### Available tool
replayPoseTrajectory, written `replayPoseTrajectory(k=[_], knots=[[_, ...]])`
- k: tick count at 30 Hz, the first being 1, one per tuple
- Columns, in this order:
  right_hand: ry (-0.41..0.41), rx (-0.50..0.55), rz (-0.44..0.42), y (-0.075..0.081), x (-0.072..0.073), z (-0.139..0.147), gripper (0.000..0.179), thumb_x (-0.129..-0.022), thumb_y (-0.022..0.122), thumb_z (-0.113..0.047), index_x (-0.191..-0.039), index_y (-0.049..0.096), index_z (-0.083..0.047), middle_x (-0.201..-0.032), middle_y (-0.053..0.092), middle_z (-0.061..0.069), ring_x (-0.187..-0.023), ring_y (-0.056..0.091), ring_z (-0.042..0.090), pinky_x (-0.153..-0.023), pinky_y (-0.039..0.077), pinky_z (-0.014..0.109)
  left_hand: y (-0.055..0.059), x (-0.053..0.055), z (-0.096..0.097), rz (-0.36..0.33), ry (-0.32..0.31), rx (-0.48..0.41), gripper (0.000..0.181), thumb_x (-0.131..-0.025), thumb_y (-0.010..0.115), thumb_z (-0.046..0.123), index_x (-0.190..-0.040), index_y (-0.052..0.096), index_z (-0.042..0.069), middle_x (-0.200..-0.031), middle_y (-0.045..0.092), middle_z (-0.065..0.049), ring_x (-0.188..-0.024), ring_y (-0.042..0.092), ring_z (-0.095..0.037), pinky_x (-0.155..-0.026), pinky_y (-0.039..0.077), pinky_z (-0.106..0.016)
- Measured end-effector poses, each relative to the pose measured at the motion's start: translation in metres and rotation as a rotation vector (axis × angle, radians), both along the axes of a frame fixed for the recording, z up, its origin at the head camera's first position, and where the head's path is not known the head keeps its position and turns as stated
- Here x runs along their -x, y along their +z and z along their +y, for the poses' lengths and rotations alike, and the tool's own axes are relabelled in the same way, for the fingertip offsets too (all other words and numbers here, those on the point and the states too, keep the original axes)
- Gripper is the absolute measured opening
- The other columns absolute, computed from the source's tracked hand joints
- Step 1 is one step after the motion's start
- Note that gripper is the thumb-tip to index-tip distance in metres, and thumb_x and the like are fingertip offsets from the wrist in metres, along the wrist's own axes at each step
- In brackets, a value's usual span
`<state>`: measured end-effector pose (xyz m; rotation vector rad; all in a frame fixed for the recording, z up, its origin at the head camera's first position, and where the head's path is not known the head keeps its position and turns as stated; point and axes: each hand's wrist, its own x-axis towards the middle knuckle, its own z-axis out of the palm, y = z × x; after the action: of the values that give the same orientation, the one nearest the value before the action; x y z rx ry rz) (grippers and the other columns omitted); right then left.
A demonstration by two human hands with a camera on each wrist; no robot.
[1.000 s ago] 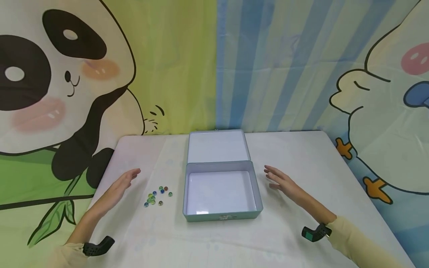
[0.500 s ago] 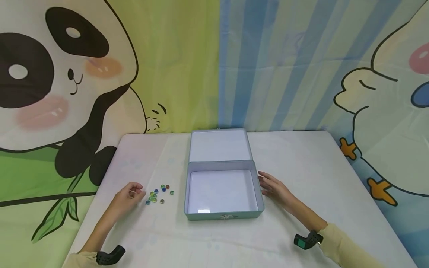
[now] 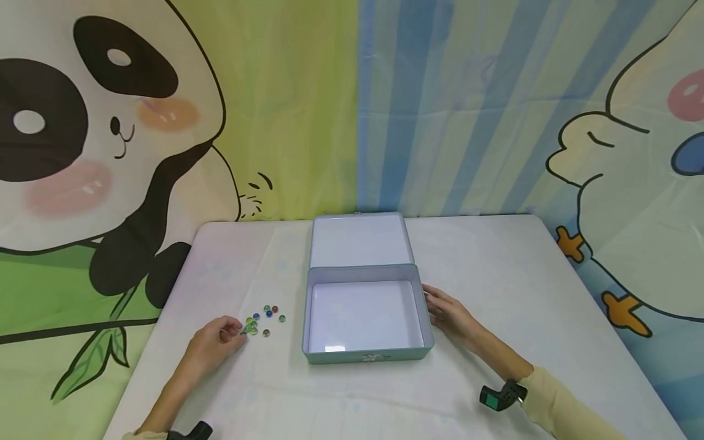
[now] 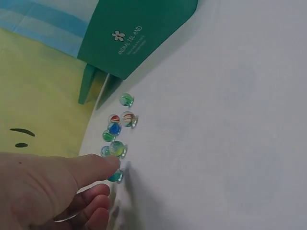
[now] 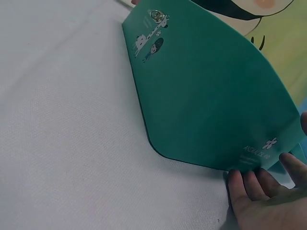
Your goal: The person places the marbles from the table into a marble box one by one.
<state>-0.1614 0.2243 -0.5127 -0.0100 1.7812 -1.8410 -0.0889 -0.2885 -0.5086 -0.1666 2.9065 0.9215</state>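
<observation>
Several small glass marbles (image 3: 256, 316) lie in a loose cluster on the white table. At the cluster's near left edge, my left hand (image 3: 211, 347) has its thumb and index finger around a blue-green marble (image 4: 115, 176); the index finger is mostly hidden in the left wrist view. Its other fingers are curled. The green tin box (image 3: 367, 357) stands open in the middle, its lid (image 3: 359, 239) folded back flat behind it. Along the box's right side, my right hand (image 3: 451, 313) rests with relaxed fingers (image 5: 254, 184), fingertips right at the lower edge near a corner.
A white cloth covers the table (image 3: 484, 256), which meets a curtain (image 3: 440, 110) with a printed panda and another cartoon animal at the back. Black bands with devices (image 3: 503, 395) are on both wrists.
My left hand has come down and right to the nearest marble, its fingers curling in. The right hand has moved left to the box's side and stayed there.
</observation>
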Motion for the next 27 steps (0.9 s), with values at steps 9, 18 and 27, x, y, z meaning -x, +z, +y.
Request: replayPoseTrajectory(k=[9,18,27], knots=[[-0.018,-0.015,-0.002,-0.0056,0.0018,-0.0002,0.068,-0.102,0.047,-0.035,-0.155,0.015,-0.008,-0.161,0.019,0.017,-0.149,0.021,0.036,-0.113,0.033,0.037,-0.0055,-0.0021,0.0022,0.011,-0.003,0.024,0.017,-0.085,0.073,0.017,-0.099,0.068,0.009,-0.087,0.064,-0.002,-0.077,0.055,-0.012,-0.065,0.043,-0.023],[0.006,-0.035,0.039,-0.0030,-0.0002,-0.0033,0.069,-0.102,0.046,-0.037,-0.155,0.014,-0.007,-0.162,0.016,0.018,-0.150,0.013,0.038,-0.120,0.015,0.058,-0.0060,-0.0019,0.0013,0.047,0.007,0.023,0.016,-0.085,0.073,0.016,-0.098,0.069,0.007,-0.085,0.065,-0.002,-0.075,0.056,-0.011,-0.064,0.044,-0.022],[-0.041,-0.107,0.036,-0.0008,0.0019,-0.0047,0.068,-0.098,0.052,-0.037,-0.154,0.022,-0.011,-0.160,0.023,0.016,-0.148,0.023,0.038,-0.117,0.024,0.058,-0.0093,-0.0034,0.0000,0.033,0.029,0.007,0.018,-0.085,0.072,0.016,-0.099,0.070,0.006,-0.085,0.067,-0.002,-0.075,0.058,-0.009,-0.064,0.047,-0.020]])
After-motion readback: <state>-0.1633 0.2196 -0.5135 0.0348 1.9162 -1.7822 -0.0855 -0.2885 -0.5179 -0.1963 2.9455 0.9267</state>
